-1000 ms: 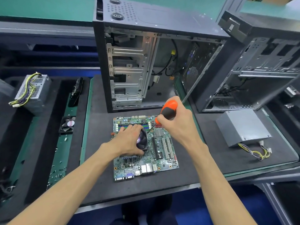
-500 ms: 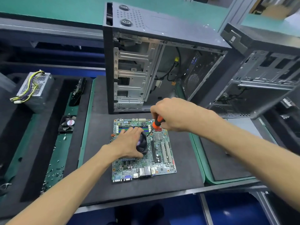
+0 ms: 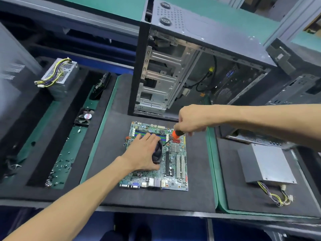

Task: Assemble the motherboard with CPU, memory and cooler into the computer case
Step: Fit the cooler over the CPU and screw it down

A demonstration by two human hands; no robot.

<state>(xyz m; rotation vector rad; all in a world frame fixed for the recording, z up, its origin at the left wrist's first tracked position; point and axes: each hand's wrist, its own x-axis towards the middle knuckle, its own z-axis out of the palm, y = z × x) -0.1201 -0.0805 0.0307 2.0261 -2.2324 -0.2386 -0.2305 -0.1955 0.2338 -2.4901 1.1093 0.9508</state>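
A green motherboard (image 3: 175, 164) lies flat on the dark foam mat in front of me. A black cooler fan (image 3: 157, 152) sits on it, and my left hand (image 3: 144, 153) rests over the cooler with fingers spread. My right hand (image 3: 191, 119) grips an orange-handled screwdriver (image 3: 176, 134); its shaft slants down to the cooler's upper right corner. Memory slots (image 3: 149, 133) run along the board's far edge. The open computer case (image 3: 173, 66) stands upright just behind the board, its side open towards me.
A second open case (image 3: 286, 94) stands at the right with a grey power supply (image 3: 267, 164) and its cable bundle before it. On the left are another power supply (image 3: 59, 75), a loose small fan (image 3: 83, 117) and several scattered screws (image 3: 60, 167).
My right forearm swung out to the right and the hand dropped lower over the screwdriver handle. The view shifted left. My left hand stayed on the cooler.
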